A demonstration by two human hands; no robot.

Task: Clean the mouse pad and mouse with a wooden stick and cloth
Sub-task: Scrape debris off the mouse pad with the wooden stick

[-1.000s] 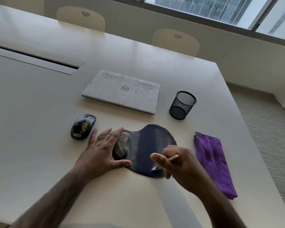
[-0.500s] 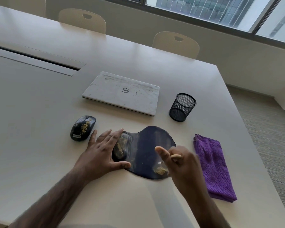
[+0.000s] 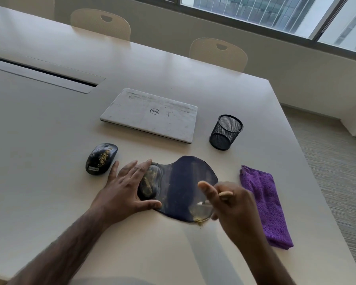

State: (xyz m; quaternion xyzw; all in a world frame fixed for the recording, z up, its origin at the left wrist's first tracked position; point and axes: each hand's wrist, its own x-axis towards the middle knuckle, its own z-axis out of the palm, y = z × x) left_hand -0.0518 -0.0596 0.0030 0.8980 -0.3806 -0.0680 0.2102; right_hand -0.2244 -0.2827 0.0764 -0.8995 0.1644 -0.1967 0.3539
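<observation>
Your right hand [image 3: 232, 204] is curled around a thin wooden stick [image 3: 225, 195], thumb raised. The stick's lower tip meets the dark blue mouse pad [image 3: 185, 182] beside a heap of yellowish crumbs [image 3: 197, 218] at the pad's near edge. Your left hand [image 3: 123, 190] lies flat with its fingers spread, pressing the pad's gel wrist rest [image 3: 150, 182], which also carries crumbs. The pad looks thin, floppy and apt to slide on the smooth table [image 3: 49, 130], so pin it rather than grip it. Left of it, a glossy black Lenovo mouse [image 3: 101, 158], speckled with crumbs, looks light and slippery; take it by its sides. A folded purple cloth [image 3: 265, 204] lies to the right. Behind, a black mesh pen cup [image 3: 226, 132] shows nothing inside.
</observation>
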